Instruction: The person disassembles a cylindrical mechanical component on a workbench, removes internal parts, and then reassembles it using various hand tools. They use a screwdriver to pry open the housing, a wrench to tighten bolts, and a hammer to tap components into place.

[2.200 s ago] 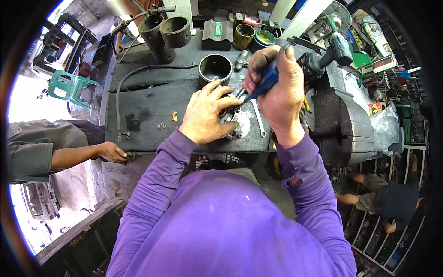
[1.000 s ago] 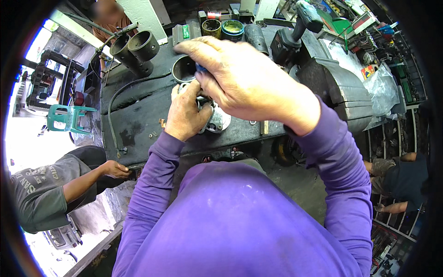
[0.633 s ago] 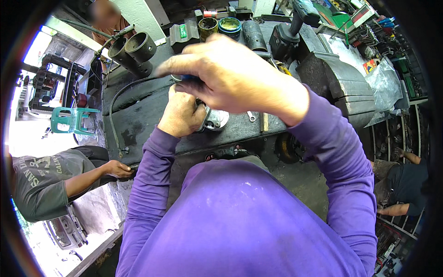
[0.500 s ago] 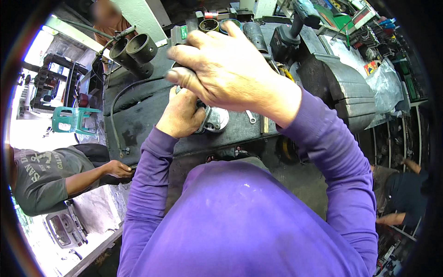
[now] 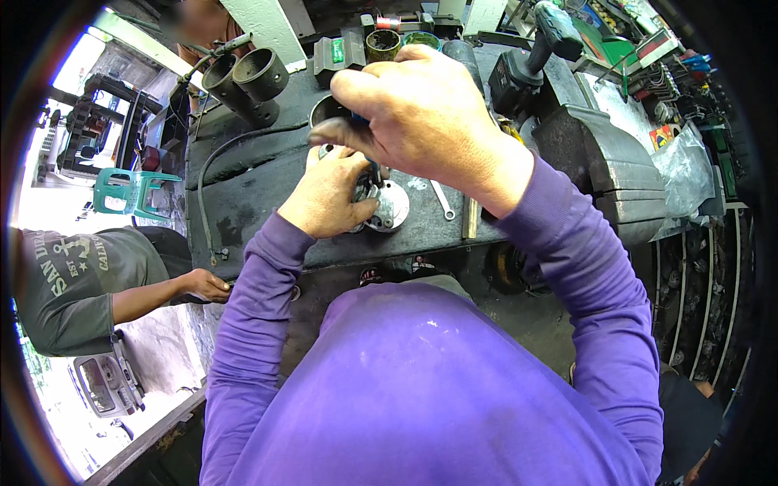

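On the workbench (image 5: 259, 198), my left hand (image 5: 328, 193) is closed around a metal part with a round silver flange (image 5: 392, 207); most of that part is hidden under the fingers. Just above it is my right hand (image 5: 421, 121), its fingers curled round something the hand itself covers. The right thumb hangs down close to the left hand's fingers. Behind the hands shows the rim of a round metal cylinder (image 5: 322, 112). To the right of the flange lie a combination wrench (image 5: 443, 200) and a short wooden stick (image 5: 470, 219).
Joined metal cylinders (image 5: 259, 77) and a thin hose (image 5: 203, 182) occupy the bench's left. Open cans (image 5: 382, 44) stand behind my hands. At right are a cordless impact wrench (image 5: 531, 61) and a big dark metal housing (image 5: 604, 162). A co-worker's hand (image 5: 207, 286) is near the left edge.
My right hand has turned and its fingers have drawn in, slightly to the right. The left hand has shifted a little, showing more of the flange. The person at the right has moved lower.
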`<state>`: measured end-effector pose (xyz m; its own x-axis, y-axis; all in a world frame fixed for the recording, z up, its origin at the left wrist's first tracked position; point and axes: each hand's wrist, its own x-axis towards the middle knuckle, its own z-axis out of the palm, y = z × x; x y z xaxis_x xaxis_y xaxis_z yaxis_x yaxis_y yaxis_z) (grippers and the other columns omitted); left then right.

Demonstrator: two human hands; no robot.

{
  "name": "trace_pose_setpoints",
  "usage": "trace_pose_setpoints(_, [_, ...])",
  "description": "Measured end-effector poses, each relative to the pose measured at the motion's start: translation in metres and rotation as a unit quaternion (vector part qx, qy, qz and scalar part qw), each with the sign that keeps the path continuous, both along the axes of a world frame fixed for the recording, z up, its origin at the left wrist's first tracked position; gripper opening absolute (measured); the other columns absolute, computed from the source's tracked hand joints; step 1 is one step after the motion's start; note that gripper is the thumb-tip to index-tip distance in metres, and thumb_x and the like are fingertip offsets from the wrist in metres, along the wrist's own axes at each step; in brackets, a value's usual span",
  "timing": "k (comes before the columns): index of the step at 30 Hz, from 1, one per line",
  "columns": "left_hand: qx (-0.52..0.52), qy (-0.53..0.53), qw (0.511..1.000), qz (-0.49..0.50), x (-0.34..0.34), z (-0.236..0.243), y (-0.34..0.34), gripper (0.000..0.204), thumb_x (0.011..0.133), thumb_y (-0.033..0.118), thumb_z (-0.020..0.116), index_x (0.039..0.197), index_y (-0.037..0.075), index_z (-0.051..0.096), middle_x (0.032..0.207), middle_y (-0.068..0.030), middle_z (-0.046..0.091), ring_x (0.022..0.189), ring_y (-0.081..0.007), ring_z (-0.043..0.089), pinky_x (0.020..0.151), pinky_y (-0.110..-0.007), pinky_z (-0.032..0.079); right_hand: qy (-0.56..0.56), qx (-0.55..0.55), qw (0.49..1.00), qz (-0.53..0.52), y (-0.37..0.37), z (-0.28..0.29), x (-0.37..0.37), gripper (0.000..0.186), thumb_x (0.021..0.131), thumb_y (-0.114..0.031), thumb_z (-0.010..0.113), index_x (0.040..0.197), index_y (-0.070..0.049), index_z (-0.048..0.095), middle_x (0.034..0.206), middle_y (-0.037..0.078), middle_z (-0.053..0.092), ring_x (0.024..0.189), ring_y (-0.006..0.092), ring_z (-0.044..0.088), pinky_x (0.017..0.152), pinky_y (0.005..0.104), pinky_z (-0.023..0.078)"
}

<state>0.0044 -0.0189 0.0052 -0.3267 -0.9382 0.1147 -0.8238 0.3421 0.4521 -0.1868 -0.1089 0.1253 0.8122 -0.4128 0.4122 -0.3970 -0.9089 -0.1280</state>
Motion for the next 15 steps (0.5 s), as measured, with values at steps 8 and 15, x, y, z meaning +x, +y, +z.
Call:
trace_pose_setpoints(8, [-0.031, 0.029, 0.999, -0.015, 0.001, -0.001, 0.004, 0.08, 0.073, 0.024, 0.084, 0.146, 0.009, 0.056, 0.143, -0.0196, 0.059, 0.142, -0.0419, 0.049, 0.119, -0.061, 0.032, 0.035, 0.094, 0.994, 0.045, 0.011, 0.006, -0.004, 0.038, 0.098, -0.011, 0.071, 0.135, -0.013, 0.064, 0.121, 0.02, 0.069, 0.107, 0.0333, 0.07, 0.091, 0.0448, 0.053])
trace_pose_setpoints(15, [-0.044, 0.081, 0.996, -0.014, 0.009, 0.003, 0.005, 0.094, 0.066, 0.026, 0.092, 0.147, 0.004, 0.049, 0.16, -0.0283, 0.039, 0.151, -0.0507, 0.036, 0.125, -0.06, 0.029, 0.09, -0.101, 0.981, 0.14, 0.0, 0.036, 0.003, 0.036, 0.093, -0.033, 0.079, 0.111, -0.007, 0.062, 0.109, 0.014, 0.069, 0.105, 0.0342, 0.071, 0.084, 0.0467, 0.057])
